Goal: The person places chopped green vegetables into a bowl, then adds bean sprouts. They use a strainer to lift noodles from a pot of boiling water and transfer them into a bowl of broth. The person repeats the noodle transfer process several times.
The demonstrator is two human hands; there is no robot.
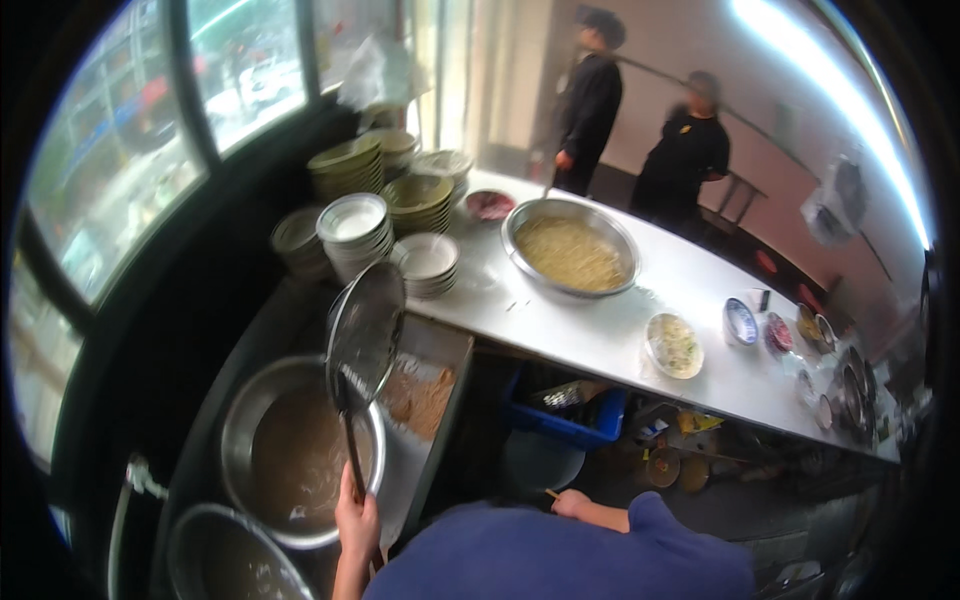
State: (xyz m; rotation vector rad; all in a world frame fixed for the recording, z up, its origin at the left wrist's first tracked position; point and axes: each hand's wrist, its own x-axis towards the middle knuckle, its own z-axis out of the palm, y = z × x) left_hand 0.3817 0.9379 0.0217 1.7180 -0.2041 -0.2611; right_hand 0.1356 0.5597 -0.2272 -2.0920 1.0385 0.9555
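My left hand (357, 515) is closed round the long dark handle of a round wire-mesh strainer (367, 335). The strainer is tilted up above the far right rim of a big steel basin (232, 450) of cloudy brown liquid. Nothing can be made out in its mesh. Beside my body at the right, my right hand (574, 504) is closed on a thin tan stick (551, 493); only its tip shows past the fingers. A second basin (185, 535) with dark liquid stands nearer, at the lower left.
Stacked bowls (355, 220) crowd the left end of the white counter (480, 305). Further along stand a large steel bowl of noodles (570, 250), a filled bowl (673, 345) and several small bowls. Under the counter is a blue crate (590, 432). Two people (590, 110) stand beyond.
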